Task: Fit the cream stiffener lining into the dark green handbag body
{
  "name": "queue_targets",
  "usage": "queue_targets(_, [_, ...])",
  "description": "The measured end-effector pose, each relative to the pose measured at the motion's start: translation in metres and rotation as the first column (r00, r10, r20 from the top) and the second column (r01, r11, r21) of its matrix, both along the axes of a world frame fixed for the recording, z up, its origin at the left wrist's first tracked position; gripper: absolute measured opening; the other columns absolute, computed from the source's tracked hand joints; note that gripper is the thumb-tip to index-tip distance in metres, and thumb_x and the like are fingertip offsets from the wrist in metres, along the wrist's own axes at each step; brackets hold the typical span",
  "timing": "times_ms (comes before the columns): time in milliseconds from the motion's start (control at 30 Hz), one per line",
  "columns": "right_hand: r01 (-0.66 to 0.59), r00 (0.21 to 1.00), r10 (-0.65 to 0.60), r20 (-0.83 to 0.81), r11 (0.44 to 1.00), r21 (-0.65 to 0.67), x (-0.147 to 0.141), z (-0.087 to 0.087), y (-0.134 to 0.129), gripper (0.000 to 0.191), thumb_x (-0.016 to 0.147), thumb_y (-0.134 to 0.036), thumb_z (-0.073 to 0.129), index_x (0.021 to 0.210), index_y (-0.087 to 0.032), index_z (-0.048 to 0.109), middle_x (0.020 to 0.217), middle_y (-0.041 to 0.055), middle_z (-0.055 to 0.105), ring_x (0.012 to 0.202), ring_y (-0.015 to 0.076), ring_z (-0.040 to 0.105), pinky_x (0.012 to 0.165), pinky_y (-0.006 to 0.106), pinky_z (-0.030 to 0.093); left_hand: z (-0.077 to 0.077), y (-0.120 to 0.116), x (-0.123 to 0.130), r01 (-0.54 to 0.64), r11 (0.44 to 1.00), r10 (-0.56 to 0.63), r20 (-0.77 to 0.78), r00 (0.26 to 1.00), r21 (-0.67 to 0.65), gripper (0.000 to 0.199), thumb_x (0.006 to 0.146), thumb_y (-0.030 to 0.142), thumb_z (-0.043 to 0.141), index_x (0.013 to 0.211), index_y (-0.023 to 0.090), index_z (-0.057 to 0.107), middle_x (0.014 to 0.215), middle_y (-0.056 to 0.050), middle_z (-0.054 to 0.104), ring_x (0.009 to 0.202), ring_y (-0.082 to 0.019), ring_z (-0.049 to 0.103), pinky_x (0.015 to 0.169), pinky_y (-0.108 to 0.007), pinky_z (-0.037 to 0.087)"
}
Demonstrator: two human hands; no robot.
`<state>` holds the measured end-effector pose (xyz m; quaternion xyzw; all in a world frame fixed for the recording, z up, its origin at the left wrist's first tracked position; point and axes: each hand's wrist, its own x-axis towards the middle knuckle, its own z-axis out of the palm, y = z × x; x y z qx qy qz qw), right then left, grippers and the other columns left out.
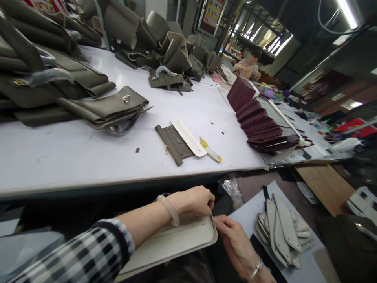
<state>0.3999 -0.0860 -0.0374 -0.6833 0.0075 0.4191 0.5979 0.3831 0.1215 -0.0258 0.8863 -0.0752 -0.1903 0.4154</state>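
A cream leather-like bag piece (179, 239) with a rounded corner lies across my lap, below the table edge. My left hand (197, 200) bends over its upper edge near that corner, fingers curled and closed on it. From the right, my right hand (235, 239) pinches the edge of the same corner between thumb and fingers. The two sets of fingertips are close together, and whatever small part lies between them is hidden. Ahead on the table are a dark olive zipped panel (172, 144), a white slotted strip (188, 137) and a yellow-and-white cutter-like tool (210, 150).
Olive bags (100, 106) are heaped on the white table's (97, 165) left and back. A stack of maroon sheets (268, 122) stands right. Several cream straps (282, 228) lie on a grey board beside my right hand. A person (247, 68) sits far behind.
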Motion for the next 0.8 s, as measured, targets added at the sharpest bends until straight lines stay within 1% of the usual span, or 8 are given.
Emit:
queue_targets(100, [0.038, 0.987, -0.027, -0.157, 0.997, 0.065, 0.002, -0.002, 0.003, 0.025, 0.07, -0.036, 0.085, 0.078, -0.018, 0.069, 0.075, -0.001, 0.064, 0.074, 0.0133, 0.056, 0.07, 0.024, 0.044, 0.0, 0.002, 0.002, -0.009, 1.0, 0.009, -0.027, 1.0, -0.017, 0.017, 0.069, 0.024, 0.057, 0.083, 0.024, 0.068, 0.086, -0.001, 0.071, 0.078, -0.019, 0.066, 0.063, -0.026, 0.048])
queue_targets(167, [0.019, 0.978, 0.003, -0.209, 0.994, 0.108, 0.003, -0.001, 0.005, 0.025, 0.072, -0.034, 0.084, 0.087, -0.02, 0.069, 0.08, -0.0009, 0.066, 0.075, 0.0133, 0.058, 0.07, 0.023, 0.044, 0.0, 0.003, 0.003, -0.003, 1.0, 0.002, -0.025, 1.0, -0.026, 0.017, 0.07, 0.025, 0.057, 0.084, 0.024, 0.068, 0.086, -0.001, 0.071, 0.079, -0.019, 0.065, 0.063, -0.027, 0.048])
queue_targets(267, [-0.069, 0.965, 0.102, -0.244, 0.988, 0.141, 0.007, 0.003, 0.007, 0.031, 0.077, -0.035, 0.08, 0.102, -0.02, 0.07, 0.091, 0.0025, 0.069, 0.083, 0.0161, 0.063, 0.078, 0.026, 0.046, 0.0, 0.005, 0.003, 0.021, 0.999, -0.021, -0.008, 1.0, -0.035, 0.017, 0.07, 0.024, 0.057, 0.082, 0.025, 0.069, 0.085, -0.001, 0.071, 0.081, -0.02, 0.065, 0.064, -0.028, 0.048])
queue_targets(367, [-0.213, 0.929, 0.246, -0.277, 0.966, 0.144, 0.015, 0.009, 0.01, 0.034, 0.081, -0.037, 0.076, 0.108, -0.016, 0.071, 0.093, 0.0059, 0.07, 0.088, 0.0179, 0.065, 0.084, 0.029, 0.046, 0.002, 0.006, 0.004, 0.047, 0.999, -0.047, 0.013, 0.999, -0.027, 0.017, 0.069, 0.02, 0.057, 0.08, 0.024, 0.069, 0.083, -0.001, 0.071, 0.078, -0.021, 0.066, 0.063, -0.028, 0.048])
queue_targets(500, [-0.371, 0.876, 0.369, -0.31, 0.927, 0.057, 0.03, 0.016, 0.017, 0.035, 0.078, -0.04, 0.078, 0.1, -0.014, 0.073, 0.089, 0.006, 0.07, 0.086, 0.0169, 0.065, 0.088, 0.031, 0.046, 0.003, 0.006, 0.005, 0.075, 0.997, -0.074, 0.031, 0.997, -0.026, 0.018, 0.068, 0.02, 0.058, 0.08, 0.023, 0.071, 0.083, -0.003, 0.072, 0.078, -0.022, 0.067, 0.063, -0.03, 0.049])
queue_targets(600, [-0.447, 0.85, 0.401, -0.343, 0.892, -0.065, 0.039, 0.02, 0.024, 0.037, 0.07, -0.042, 0.084, 0.091, -0.014, 0.074, 0.074, 0.0003, 0.064, 0.07, 0.0117, 0.06, 0.085, 0.029, 0.048, 0.0, 0.007, 0.006, 0.084, 0.995, -0.083, 0.03, 0.996, -0.046, 0.019, 0.067, 0.021, 0.059, 0.081, 0.023, 0.072, 0.084, -0.004, 0.073, 0.083, -0.026, 0.068, 0.067, -0.032, 0.051])
queue_targets(667, [-0.47, 0.844, 0.407, -0.349, 0.875, -0.115, 0.041, 0.021, 0.027, 0.037, 0.069, -0.043, 0.085, 0.089, -0.014, 0.074, 0.067, -0.0023, 0.059, 0.065, 0.009, 0.057, 0.084, 0.028, 0.048, -0.001, 0.009, 0.006, 0.085, 0.994, -0.084, 0.021, 0.996, -0.063, 0.019, 0.066, 0.022, 0.06, 0.08, 0.023, 0.072, 0.085, -0.005, 0.073, 0.083, -0.028, 0.068, 0.068, -0.034, 0.052])
queue_targets(800, [-0.47, 0.848, 0.402, -0.345, 0.871, -0.141, 0.039, 0.021, 0.028, 0.039, 0.07, -0.043, 0.085, 0.096, -0.016, 0.075, 0.074, -0.0007, 0.062, 0.07, 0.0096, 0.058, 0.085, 0.028, 0.049, 0.0, 0.014, 0.002, 0.068, 0.994, -0.068, -0.005, 0.998, -0.083, 0.024, 0.065, 0.026, 0.062, 0.086, 0.025, 0.072, 0.088, -0.005, 0.074, 0.082, -0.029, 0.069, 0.066, -0.035, 0.053])
